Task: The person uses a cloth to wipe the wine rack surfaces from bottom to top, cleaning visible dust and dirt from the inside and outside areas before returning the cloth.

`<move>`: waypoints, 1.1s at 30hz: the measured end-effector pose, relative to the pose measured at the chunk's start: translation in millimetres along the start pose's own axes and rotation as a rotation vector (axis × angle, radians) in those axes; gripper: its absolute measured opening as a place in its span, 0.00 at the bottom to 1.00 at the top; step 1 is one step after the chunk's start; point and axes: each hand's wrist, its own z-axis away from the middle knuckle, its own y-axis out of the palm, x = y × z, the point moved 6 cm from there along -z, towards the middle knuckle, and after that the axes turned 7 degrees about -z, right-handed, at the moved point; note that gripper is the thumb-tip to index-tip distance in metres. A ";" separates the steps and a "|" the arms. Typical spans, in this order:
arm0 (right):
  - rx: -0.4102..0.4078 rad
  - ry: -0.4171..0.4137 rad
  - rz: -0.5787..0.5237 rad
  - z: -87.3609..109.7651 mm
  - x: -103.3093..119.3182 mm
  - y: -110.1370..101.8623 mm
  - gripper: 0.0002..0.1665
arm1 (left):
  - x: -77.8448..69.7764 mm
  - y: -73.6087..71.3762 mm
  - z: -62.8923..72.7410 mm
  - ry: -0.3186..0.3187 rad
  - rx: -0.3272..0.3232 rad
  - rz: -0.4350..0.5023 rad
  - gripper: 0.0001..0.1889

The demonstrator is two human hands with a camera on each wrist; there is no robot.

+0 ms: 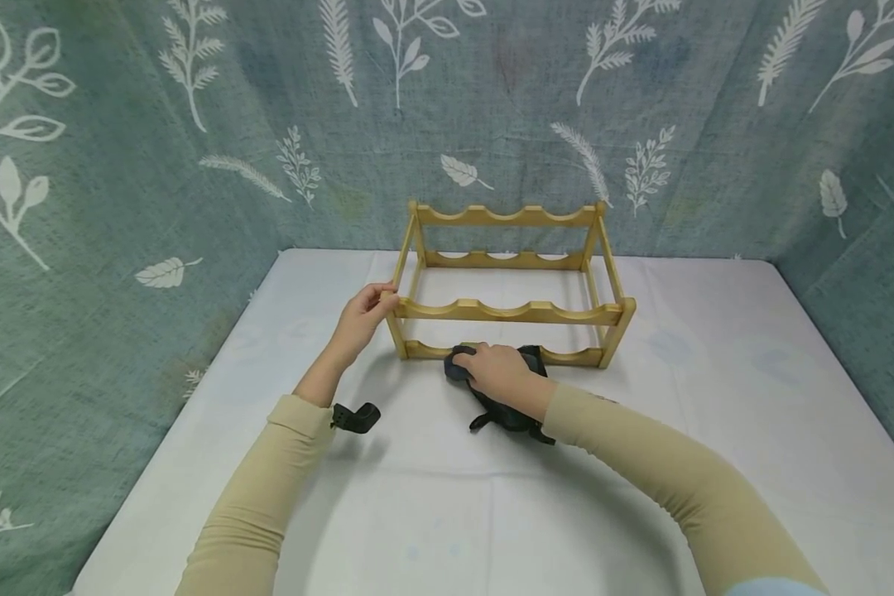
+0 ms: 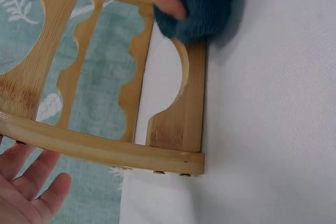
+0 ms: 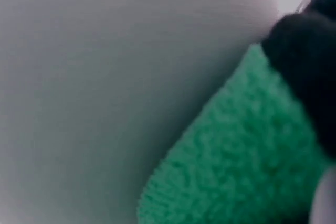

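Note:
A bamboo wine rack (image 1: 510, 312) with scalloped rails stands on the white-covered table. At its upper front left corner, my left hand (image 1: 361, 321) holds the frame; in the left wrist view its fingers (image 2: 52, 195) lie along the outside of the side bar. My right hand (image 1: 502, 377) grips a bunched dark blue cloth (image 2: 197, 11) against the lower front rail. Green textured fabric (image 3: 236, 150) with a dark part beside it fills much of the right wrist view. The right palm hides part of the cloth.
White cloth (image 1: 432, 513) covers the table. A grey-green curtain (image 1: 492, 99) with white leaf prints hangs behind and at both sides. A black wrist camera (image 1: 358, 418) juts from the left sleeve, and black straps (image 1: 517, 418) hang under the right wrist.

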 end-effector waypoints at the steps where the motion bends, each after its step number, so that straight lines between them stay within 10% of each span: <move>1: -0.008 -0.001 -0.001 2.9 -2.7 -0.6 0.21 | 0.3 0.0 -0.6 0.000 0.001 0.005 0.23; 33: -0.041 0.234 -0.162 113.7 -119.0 -2.1 0.26 | 0.5 2.0 -1.9 0.002 0.019 0.015 0.24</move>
